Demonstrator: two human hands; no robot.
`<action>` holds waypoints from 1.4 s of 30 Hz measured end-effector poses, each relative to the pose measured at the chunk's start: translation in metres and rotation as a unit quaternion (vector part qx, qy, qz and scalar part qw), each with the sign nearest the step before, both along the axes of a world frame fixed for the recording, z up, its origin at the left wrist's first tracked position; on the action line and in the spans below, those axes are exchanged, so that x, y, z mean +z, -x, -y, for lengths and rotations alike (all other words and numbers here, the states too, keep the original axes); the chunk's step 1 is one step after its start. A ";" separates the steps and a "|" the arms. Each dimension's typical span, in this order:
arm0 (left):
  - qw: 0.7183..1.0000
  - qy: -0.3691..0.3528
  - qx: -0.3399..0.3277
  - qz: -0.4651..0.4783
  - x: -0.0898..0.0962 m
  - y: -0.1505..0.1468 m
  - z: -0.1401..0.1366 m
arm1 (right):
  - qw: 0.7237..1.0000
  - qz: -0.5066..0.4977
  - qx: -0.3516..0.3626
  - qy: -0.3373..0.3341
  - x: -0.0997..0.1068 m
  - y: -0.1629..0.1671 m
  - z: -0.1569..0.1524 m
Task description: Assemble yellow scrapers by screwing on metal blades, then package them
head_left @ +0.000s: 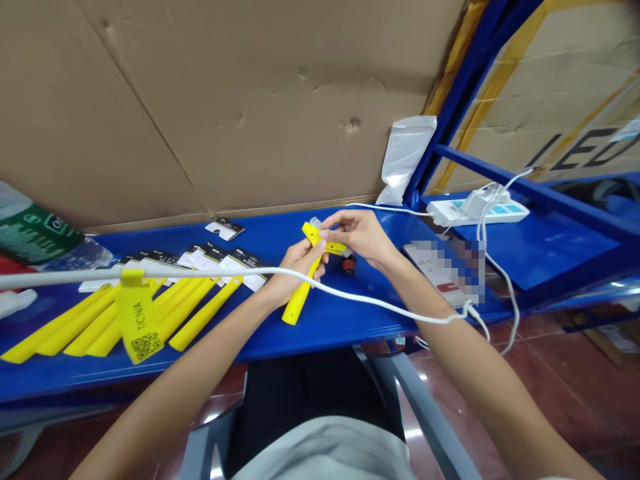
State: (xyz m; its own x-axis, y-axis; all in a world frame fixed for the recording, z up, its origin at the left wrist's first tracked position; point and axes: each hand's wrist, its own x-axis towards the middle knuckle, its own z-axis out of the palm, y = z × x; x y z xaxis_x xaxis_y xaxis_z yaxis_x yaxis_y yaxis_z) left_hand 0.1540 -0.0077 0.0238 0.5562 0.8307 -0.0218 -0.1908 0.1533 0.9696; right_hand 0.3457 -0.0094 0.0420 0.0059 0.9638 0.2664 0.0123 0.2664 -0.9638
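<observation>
Yellow, smooth-surfaced and slim, the long piece lies at the centre of the frame, held above the blue bench, its long axis slanting from lower left up toward upper right. The left hand is curled closed around its upper part, thumb laid along it, so the lower end juts free below the fingers. Across the top sits a shorter yellow crosspiece, running from upper left down to the right, roughly square to the long piece; whether the two are joined cannot be told. The right hand comes in from the right, thumb and fingers bent nearly together at the crosspiece; how firmly they grip is hidden. The left hand is nearer the long piece, the right nearer the crosspiece's right end, and the crossing point between them seems the relation that matters. Just beside that end shows a red-and-black object.
</observation>
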 end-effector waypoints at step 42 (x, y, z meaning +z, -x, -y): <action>0.994 -0.069 0.014 0.089 0.014 0.013 0.002 | 0.987 -0.104 0.109 -0.055 0.008 0.000 0.001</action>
State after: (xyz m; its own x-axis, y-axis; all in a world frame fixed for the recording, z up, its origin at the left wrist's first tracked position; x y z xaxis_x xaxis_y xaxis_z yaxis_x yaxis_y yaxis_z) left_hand 0.1414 -0.0094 0.0379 0.5181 0.8339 0.1904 -0.3630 0.0128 0.9317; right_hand 0.3456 -0.0106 0.0502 -0.1331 0.9135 0.3844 -0.2525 0.3438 -0.9045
